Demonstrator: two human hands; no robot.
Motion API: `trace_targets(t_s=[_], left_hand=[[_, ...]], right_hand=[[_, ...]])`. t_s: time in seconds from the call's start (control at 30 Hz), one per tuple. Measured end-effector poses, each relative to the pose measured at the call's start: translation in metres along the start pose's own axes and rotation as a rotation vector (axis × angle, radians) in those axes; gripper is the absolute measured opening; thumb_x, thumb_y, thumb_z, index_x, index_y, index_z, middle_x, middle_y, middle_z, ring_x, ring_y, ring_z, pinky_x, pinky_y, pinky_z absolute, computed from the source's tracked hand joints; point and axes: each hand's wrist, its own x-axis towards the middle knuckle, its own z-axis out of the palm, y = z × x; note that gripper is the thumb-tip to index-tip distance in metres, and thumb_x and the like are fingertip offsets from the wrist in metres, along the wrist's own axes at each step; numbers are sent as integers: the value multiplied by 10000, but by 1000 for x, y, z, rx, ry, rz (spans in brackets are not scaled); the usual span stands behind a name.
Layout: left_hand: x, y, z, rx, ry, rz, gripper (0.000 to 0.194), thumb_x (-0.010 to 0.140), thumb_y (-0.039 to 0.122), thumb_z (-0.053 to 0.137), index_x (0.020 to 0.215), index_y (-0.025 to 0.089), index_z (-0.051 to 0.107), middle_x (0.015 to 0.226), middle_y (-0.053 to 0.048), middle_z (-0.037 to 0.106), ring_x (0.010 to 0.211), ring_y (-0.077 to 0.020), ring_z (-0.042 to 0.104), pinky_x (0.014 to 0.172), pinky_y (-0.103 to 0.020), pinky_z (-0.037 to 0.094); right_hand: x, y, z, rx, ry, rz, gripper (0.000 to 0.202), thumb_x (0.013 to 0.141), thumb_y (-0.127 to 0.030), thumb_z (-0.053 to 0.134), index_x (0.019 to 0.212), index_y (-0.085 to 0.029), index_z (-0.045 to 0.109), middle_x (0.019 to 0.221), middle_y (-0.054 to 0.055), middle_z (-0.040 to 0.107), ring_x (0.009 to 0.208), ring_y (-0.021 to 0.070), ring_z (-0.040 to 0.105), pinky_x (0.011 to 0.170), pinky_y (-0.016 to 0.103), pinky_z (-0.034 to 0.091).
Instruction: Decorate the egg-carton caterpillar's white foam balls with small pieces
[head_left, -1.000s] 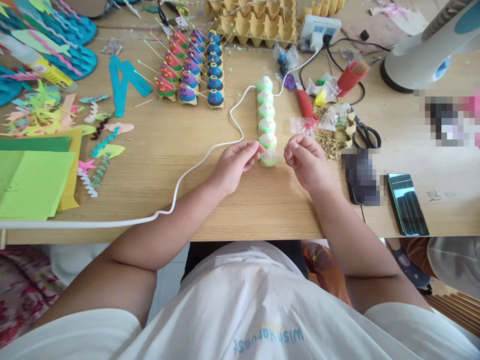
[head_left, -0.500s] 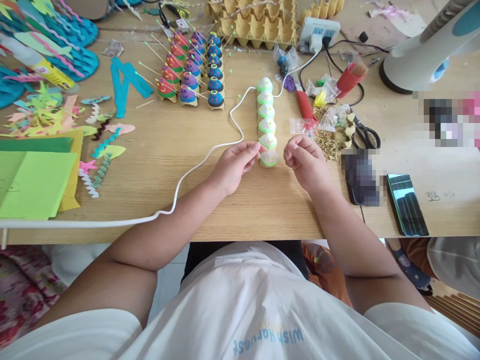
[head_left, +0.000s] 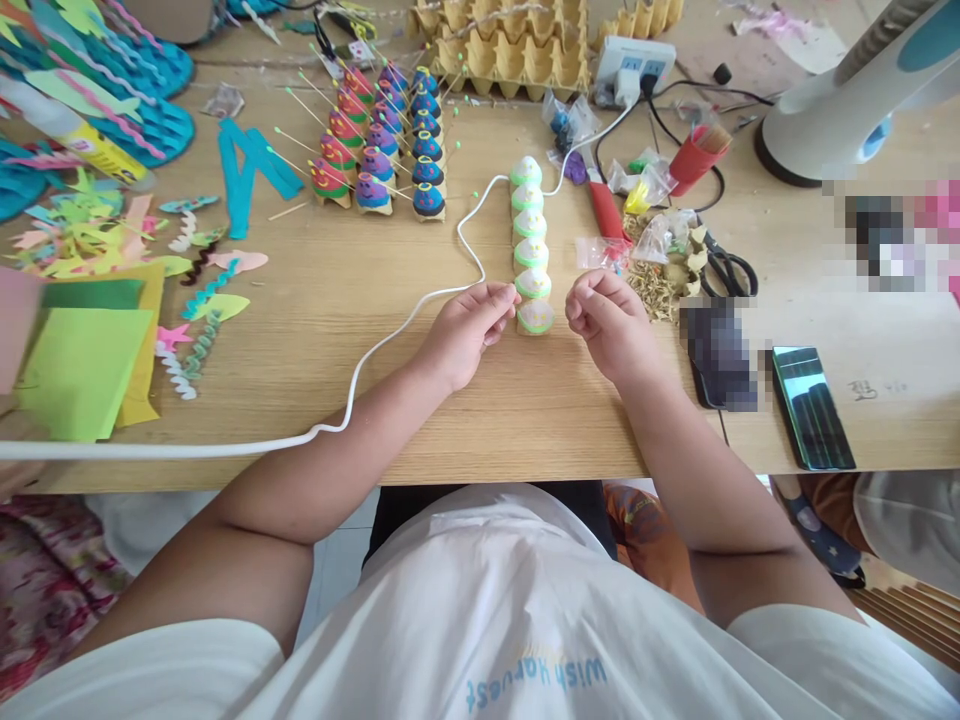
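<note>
A strip of egg carton cups [head_left: 531, 250], painted white with green lower rims and small yellow marks, stands lengthwise in front of me. My left hand [head_left: 474, 325] is at the left of its nearest cups, thumb and forefinger pinched together with the tips at the strip's edge. What that pinch holds, if anything, is hidden. To the right of the nearest cup, a small gap away, my right hand [head_left: 609, 315] is closed with its fingers curled in. Anything between those fingertips is too small to make out.
Painted carton strips [head_left: 379, 140] with pins stand behind. A white cable [head_left: 405, 325] runs past my left arm to a power strip [head_left: 637, 65]. Scissors [head_left: 727, 270], a phone [head_left: 814, 407] and wood shavings [head_left: 654, 290] lie right; coloured paper [head_left: 90, 370] lies left.
At the left edge a pink sheet and part of another person's hand have come in over the coloured paper. My two hands have hardly moved.
</note>
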Motion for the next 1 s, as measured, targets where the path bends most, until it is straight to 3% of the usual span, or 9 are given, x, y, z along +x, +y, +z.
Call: trace_targets(t_s=[0.37, 0.6, 0.7, 0.83, 1.0], left_hand=[[2, -8, -3, 67, 26, 44, 434, 870, 651, 812, 820, 224, 749, 758, -13, 640, 605, -91, 474, 505, -255, 319], [3, -7, -3, 25, 55, 53, 301, 748, 474, 921, 829, 211, 798, 721, 7, 647, 590, -76, 408, 515, -245, 263], [4, -8, -5, 72, 66, 59, 305, 764, 481, 905, 860, 208, 808, 755, -2, 699, 618, -84, 467, 563, -243, 338], [3, -5, -9, 279, 26, 220, 297, 830, 493, 867, 929, 214, 841, 884, -33, 786, 781, -138, 622, 751, -275, 481], [1, 1, -13, 639, -48, 465, 60, 870, 313, 838, 874, 261, 868, 858, -25, 782, 733, -153, 589, 754, -308, 477]], right_hand=[[0, 0, 0, 9, 0, -1, 461, 758, -565, 911, 769, -238, 586, 673, -46, 556, 592, 88, 399, 532, 248, 259], [0, 0, 0, 13, 5, 1, 434, 764, -535, 903, 764, -234, 591, 672, -42, 555, 595, 86, 394, 542, 249, 250], [1, 0, 0, -7, 11, 4, 424, 773, -531, 890, 761, -239, 584, 676, -40, 554, 600, 91, 395, 541, 251, 254], [1, 0, -1, -20, 2, -3, 399, 808, -513, 869, 779, -241, 578, 688, -42, 553, 596, 89, 402, 538, 252, 280], [0, 0, -1, -16, -4, -3, 380, 823, -487, 868, 781, -238, 584, 690, -42, 559, 595, 87, 415, 536, 251, 294]])
